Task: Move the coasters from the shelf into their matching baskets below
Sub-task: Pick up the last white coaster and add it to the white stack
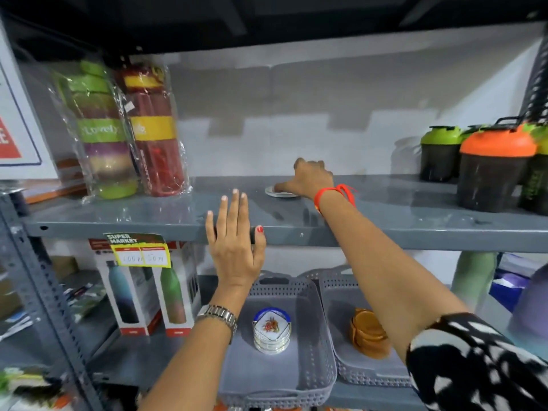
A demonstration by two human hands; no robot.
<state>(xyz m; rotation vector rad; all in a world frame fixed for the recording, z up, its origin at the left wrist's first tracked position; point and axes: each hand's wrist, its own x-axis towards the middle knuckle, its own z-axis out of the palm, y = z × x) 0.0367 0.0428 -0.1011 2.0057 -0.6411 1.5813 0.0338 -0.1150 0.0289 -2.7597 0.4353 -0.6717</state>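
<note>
on the lower shelf, the left grey basket holds a stack of white floral coasters and the right basket a brown stack; above, the left hand rests flat on the shelf edge, fingers spread; farther back the right hand presses fingertips onto a white coaster lying on the shelf.

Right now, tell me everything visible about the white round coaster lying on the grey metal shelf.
The white round coaster is a thin, flat disc with a pale rim; its material can't be told. It lies flat on the grey metal shelf, midway along it and set back from the front edge. The right hand, with a red thread at its wrist, rests its fingers on top, covering most of it, so any pattern is hidden. Nothing else touches it.
</note>
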